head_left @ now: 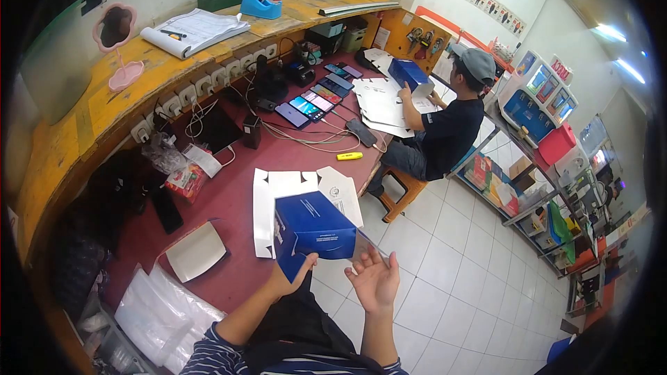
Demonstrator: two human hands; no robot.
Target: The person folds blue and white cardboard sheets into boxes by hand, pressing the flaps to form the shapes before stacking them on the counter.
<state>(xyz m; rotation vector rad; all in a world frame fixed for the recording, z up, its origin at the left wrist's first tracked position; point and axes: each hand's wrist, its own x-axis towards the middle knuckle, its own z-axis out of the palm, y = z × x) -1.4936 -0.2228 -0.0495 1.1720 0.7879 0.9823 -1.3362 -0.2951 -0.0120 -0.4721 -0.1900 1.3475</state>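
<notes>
A blue cardboard box (pixel 316 219), partly folded with its flaps loose, is held up over the front edge of the red table. My left hand (pixel 297 278) grips its near left flap, thumb on the outside and the other fingers mostly hidden behind. Fingers apart and palm up, my right hand (pixel 376 283) is at the box's right end, fingertips right by the flap there. Flat white box blanks (pixel 264 201) with printing lie on the table just behind the box. To the left rests a shallow white box part (pixel 196 251), its inside facing up.
Clear plastic bags (pixel 160 312) lie at the near left. Several phones (pixel 303 109) and cables (pixel 278 135) spread across the table, with a yellow highlighter (pixel 349 156). Beyond, a seated person (pixel 455 111) handles another blue box (pixel 410 75). A wooden ledge (pixel 125 35) borders the table.
</notes>
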